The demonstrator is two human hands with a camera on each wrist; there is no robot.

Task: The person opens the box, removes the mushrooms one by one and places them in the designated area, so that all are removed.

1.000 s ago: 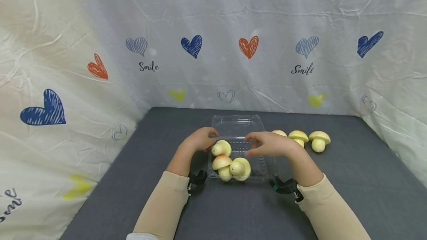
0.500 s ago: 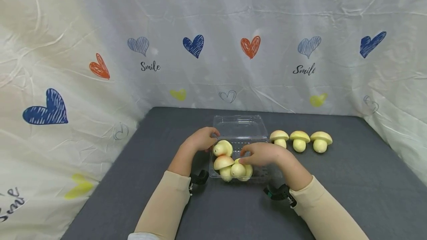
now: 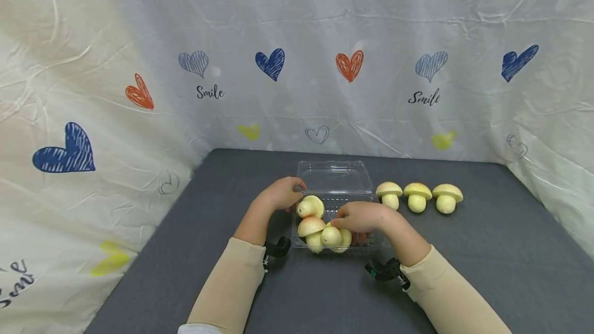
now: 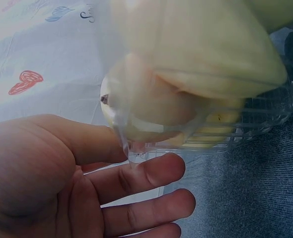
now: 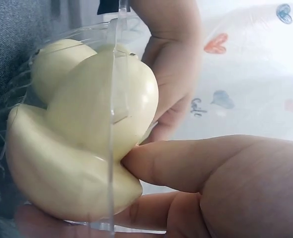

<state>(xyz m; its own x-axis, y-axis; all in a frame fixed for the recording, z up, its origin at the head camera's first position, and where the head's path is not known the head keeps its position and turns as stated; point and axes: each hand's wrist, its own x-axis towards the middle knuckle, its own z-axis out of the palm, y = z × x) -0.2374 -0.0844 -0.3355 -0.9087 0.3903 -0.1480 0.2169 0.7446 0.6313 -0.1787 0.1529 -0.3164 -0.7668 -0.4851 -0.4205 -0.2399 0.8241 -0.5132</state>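
Note:
A clear plastic clamshell box (image 3: 335,204) lies with its lid back on the table. Inside are three mushrooms with pale yellow, blush-tinged caps: one at the back left (image 3: 310,206), one at the front left (image 3: 312,231), and one at the front (image 3: 331,237). My left hand (image 3: 280,194) pinches the box's left rim; in the left wrist view the thumb and index finger (image 4: 161,171) meet at its edge. My right hand (image 3: 366,216) grips the front mushroom by its cap (image 5: 69,173), thumb on one side, fingers on the other. Its far fingertips are partly hidden.
Three more mushrooms stand in a row right of the box: a near one (image 3: 389,194), a middle one (image 3: 417,197) and an outer one (image 3: 447,198). A dark grey cloth (image 3: 297,293) covers the table. Behind hangs a white curtain (image 3: 297,24) printed with hearts.
My right hand has moved down and left into the box and taken hold of the front mushroom, which turned slightly. The nearest mushroom outside is now uncovered. My left hand stays at the rim.

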